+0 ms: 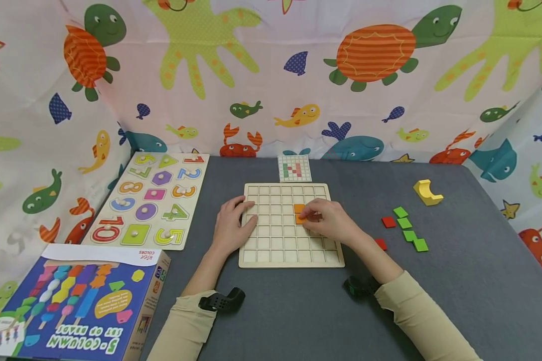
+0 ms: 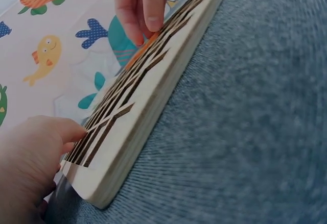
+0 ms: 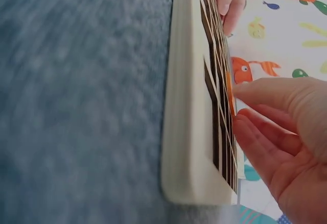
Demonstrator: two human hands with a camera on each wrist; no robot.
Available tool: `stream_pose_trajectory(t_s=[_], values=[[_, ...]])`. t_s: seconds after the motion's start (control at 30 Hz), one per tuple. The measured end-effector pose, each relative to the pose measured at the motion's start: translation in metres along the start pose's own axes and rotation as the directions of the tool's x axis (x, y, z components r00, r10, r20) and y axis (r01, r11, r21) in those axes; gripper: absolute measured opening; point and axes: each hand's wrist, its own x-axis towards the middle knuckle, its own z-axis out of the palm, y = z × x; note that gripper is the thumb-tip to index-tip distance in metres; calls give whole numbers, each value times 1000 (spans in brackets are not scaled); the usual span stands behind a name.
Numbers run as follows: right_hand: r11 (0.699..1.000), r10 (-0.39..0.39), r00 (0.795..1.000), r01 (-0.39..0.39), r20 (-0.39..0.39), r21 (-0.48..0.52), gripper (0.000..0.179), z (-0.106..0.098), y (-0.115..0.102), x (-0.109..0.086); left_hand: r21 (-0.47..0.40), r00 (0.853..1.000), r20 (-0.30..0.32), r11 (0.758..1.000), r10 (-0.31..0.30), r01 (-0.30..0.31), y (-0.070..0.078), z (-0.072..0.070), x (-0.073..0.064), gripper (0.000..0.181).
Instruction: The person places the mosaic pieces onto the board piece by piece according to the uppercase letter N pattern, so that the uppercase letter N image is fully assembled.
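A pale wooden grid board (image 1: 271, 245) lies on the table in front of me. My left hand (image 1: 230, 223) rests on its left edge, fingertips on the surface, fingers relaxed. Orange square tiles (image 1: 299, 208) sit right of the board's middle. Over the nearer one, my right hand (image 1: 327, 219) has its thumb and fingers bent and pinches that tile at the board's surface. In the right wrist view, the orange tile (image 3: 230, 92) shows as a thin strip by the fingertips. A small card with a coloured grid pattern (image 1: 294, 168) lies behind the board.
Several green tiles (image 1: 409, 235) and red tiles (image 1: 389, 222) lie right of the board, near a yellow curved block (image 1: 428, 193). At left are a number-and-shape puzzle board (image 1: 162, 173) and a blue bead-set box (image 1: 131, 276). A patterned cloth (image 1: 271, 65) hangs behind the table.
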Motion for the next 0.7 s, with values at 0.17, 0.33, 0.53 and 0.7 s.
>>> stream_pose_trajectory(t_s=[0.17,0.33,0.53,0.7], values=[[998,59,998,-58,-24,34,11,-9,3,-10,-26,999,16,999,-41,42,-1,-2,2,37],[995,94,995,-95,-29,-37,11,-29,13,-35,-61,998,4,996,-64,64,-1,-1,3,33],[986,122,992,-123,-14,-111,10,-52,28,-73,-63,997,-24,996,-71,69,1,-1,3,25],[977,123,992,-123,-10,-173,12,-61,33,-100,-36,997,-30,997,-76,74,2,1,2,23]])
